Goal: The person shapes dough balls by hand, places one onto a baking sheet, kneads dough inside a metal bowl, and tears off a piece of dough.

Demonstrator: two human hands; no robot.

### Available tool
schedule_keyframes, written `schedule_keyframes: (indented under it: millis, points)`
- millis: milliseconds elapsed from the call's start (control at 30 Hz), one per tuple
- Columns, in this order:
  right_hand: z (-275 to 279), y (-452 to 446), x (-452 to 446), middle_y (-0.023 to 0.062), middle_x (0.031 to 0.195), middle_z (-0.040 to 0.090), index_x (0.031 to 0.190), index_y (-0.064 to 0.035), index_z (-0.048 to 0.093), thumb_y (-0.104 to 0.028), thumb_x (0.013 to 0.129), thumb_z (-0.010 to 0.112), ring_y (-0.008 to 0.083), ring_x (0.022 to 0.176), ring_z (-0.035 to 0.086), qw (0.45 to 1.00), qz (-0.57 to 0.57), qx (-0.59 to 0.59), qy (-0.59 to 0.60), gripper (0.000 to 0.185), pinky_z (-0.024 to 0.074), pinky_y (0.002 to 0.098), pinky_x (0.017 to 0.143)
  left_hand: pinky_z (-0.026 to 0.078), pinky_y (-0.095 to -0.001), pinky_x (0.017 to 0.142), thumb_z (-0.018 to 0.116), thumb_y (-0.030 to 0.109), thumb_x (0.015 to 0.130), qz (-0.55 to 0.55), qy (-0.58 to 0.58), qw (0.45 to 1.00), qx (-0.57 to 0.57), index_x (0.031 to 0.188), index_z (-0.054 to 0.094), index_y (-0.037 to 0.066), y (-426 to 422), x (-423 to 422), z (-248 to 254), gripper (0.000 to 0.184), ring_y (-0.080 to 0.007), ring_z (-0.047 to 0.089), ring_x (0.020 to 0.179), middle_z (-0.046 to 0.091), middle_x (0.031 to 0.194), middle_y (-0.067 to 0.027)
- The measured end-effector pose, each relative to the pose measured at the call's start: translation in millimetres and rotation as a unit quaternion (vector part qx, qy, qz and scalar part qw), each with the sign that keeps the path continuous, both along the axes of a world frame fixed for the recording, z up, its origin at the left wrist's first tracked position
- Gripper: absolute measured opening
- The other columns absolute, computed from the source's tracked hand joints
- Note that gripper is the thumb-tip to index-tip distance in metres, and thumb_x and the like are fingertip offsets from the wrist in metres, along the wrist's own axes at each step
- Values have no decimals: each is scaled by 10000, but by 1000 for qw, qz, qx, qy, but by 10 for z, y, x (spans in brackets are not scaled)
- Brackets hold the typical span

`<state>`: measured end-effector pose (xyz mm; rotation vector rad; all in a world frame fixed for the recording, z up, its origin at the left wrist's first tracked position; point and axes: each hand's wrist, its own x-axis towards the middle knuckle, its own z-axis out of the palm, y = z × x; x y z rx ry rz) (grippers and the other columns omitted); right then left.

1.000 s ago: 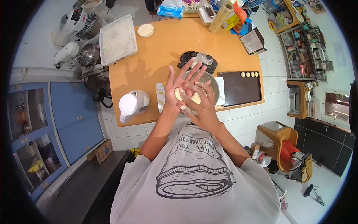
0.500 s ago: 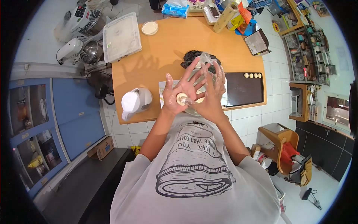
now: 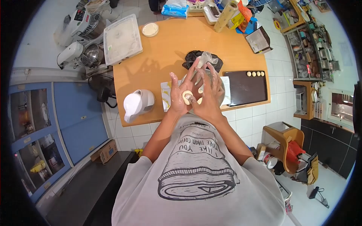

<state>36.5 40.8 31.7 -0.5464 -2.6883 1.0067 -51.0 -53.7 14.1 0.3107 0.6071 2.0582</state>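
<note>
A small pale round of dough sits at the base of my left hand, which is turned palm up with its fingers stretched out. My right hand presses its thumb into the middle of the dough, leaving a hollow, while its other fingers stay extended and apart. Bits of dough stick to both hands. Beneath them, partly hidden, is a clear bowl on a white patterned sheet. Crumpled clear plastic appears by my fingertips; whether they touch it is unclear.
Right of my hands lies a dark baking tray with several dough balls along its far edge. A white pitcher stands left. Farther off are a black plastic bag, a lidded plastic box and a small round tub.
My left palm has tilted inward and my two hands have come closer together. The dough has turned more edge-on, with my right thumb pressed in it.
</note>
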Motion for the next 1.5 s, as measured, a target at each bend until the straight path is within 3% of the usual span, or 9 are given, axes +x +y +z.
schedule_keyframes:
  millis: [200, 300, 600, 833, 933, 1133, 1233, 1333, 1500]
  points:
    - [-237, -25, 17, 185, 1535, 466, 1405, -193, 675, -266, 901, 765, 469, 1463, 308, 982, 23, 32, 184, 518, 292, 617, 1113, 289, -585, 1259, 284, 964, 878, 2, -134, 990, 39, 1706, 157, 153, 78, -91, 52, 1166, -394, 270, 1572, 223, 1732, -192]
    - [-235, -43, 77, 173, 1467, 551, 1274, -189, 776, -252, 922, 752, 447, 1446, 341, 987, 10, 65, 149, 358, 287, 575, 1141, 291, -603, 1256, 291, 949, 892, 3, -175, 982, 76, 1703, 164, 144, 103, -86, 70, 1150, -411, 282, 1565, 209, 1732, -216]
    - [-74, 77, 156, 77, 1511, 553, 1209, -288, 824, -250, 844, 788, 385, 1445, 361, 983, 100, 83, 131, 368, 241, 544, 1180, 283, -645, 1247, 339, 897, 932, -10, -203, 975, 87, 1687, 188, 91, 36, -90, -84, 1115, -436, 250, 1575, 202, 1727, -239]
    - [-46, -52, 267, 143, 1496, 538, 1286, -280, 777, -337, 912, 756, 426, 1416, 382, 976, 139, 132, 104, 380, 285, 630, 1124, 252, -652, 1257, 394, 852, 950, 42, -255, 962, 89, 1676, 208, 57, -45, -121, -186, 1092, -429, 190, 1597, 219, 1726, -222]
    - [-146, -97, 305, 160, 1489, 529, 1339, -286, 747, -376, 933, 730, 431, 1414, 382, 976, 141, 147, 80, 416, 274, 651, 1118, 349, -619, 1210, 479, 831, 938, 63, -263, 961, 63, 1630, 313, 70, -76, -118, -215, 1041, -415, 302, 1558, 322, 1686, -196]
    - [-259, -142, 318, 182, 1489, 505, 1336, -259, 752, -410, 953, 705, 446, 1413, 388, 981, 143, 99, 88, 414, 279, 662, 1096, 327, -596, 1239, 426, 827, 958, 100, -270, 958, 14, 1594, 413, 30, -105, -68, -137, 1019, -388, 303, 1567, 343, 1688, -176]
    - [-219, -132, 315, 174, 1477, 510, 1294, -225, 774, -393, 948, 722, 426, 1413, 403, 982, 151, 79, 86, 388, 311, 646, 1082, 451, -564, 1153, 504, 826, 931, 123, -276, 952, -41, 1539, 467, 37, -96, -46, -157, 996, -377, 431, 1496, 477, 1596, -166]
    - [-160, -84, 332, 147, 1425, 563, 1243, -180, 789, -321, 918, 767, 367, 1374, 479, 982, 178, 17, 59, 355, 343, 625, 1075, 501, -531, 1109, 491, 819, 945, 104, -268, 955, -71, 1515, 493, 21, -118, -12, -270, 980, -372, 477, 1465, 510, 1565, -171]
    - [-159, 308, 239, 124, 1271, 687, 1165, -116, 790, -133, 843, 802, 316, 1215, 648, 969, 216, -113, 32, 323, 418, 579, 1049, 396, -535, 1212, 365, 760, 1029, -152, -281, 948, 6, 1561, 426, -31, -193, -109, -538, 955, -397, 438, 1487, 444, 1613, -228]
